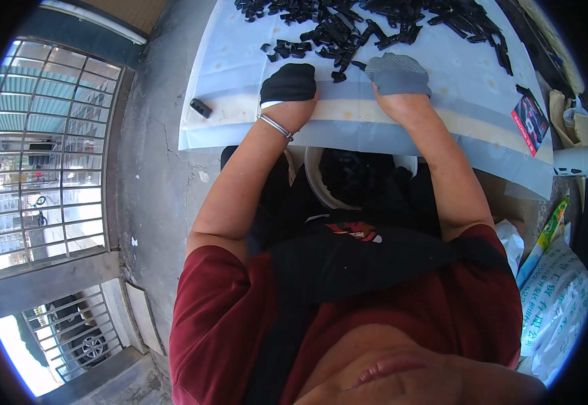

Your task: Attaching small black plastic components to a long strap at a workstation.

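Note:
My left hand [290, 84], in a black glove with a white edge, is closed over the near part of the covered table. My right hand [398, 75], in a grey textured glove, is closed beside it, a short gap to the right. The fingers of both curl away from view, so anything inside them is hidden. Just beyond them lies a loose heap of small black plastic-looking pieces [338, 37]. One small black piece [359, 65] lies right beside my right hand. Below the table edge, a pale bucket [315, 177] with dark contents stands between my legs.
A pale sheet [233, 81] covers the table. On it are a small black object [200, 108] at left and a printed red-and-dark card [530, 121] at right. White printed sacks [556, 304] stand at my right. A barred window [51, 155] is at left.

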`<control>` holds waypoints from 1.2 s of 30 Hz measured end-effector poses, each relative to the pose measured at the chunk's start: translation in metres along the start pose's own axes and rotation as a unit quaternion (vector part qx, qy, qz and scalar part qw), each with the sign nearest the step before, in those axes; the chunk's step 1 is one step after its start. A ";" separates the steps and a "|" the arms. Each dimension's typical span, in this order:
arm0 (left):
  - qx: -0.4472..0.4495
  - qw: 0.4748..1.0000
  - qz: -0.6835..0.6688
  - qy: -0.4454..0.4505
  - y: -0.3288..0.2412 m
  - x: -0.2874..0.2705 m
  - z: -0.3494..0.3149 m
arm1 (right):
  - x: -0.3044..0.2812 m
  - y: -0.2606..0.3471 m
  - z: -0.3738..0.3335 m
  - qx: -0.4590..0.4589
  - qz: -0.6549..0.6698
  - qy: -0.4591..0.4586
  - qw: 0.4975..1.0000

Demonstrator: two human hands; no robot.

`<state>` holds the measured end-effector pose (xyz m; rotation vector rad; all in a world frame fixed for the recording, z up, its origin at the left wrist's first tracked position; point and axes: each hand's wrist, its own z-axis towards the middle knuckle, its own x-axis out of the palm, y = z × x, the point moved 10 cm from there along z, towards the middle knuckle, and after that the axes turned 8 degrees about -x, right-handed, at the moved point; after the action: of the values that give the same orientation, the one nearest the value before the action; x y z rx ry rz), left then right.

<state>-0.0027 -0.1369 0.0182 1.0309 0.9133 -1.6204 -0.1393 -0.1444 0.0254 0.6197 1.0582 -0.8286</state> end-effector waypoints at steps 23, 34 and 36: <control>-0.021 0.948 -0.312 0.065 -0.012 -0.037 -0.030 | 0.004 0.043 -0.025 -0.068 0.509 0.055 0.857; -0.137 0.855 -0.434 0.249 -0.032 0.007 -0.062 | -0.041 0.055 -0.030 -0.045 0.331 -0.110 0.936; -0.104 0.908 -0.318 0.252 -0.033 0.002 -0.070 | -0.053 0.074 -0.026 -0.126 0.328 -0.119 0.929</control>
<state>-0.0207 -0.0662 -0.0058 1.0833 1.8865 -1.7343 -0.1039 -0.0680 0.0690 0.5838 0.6512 -0.1668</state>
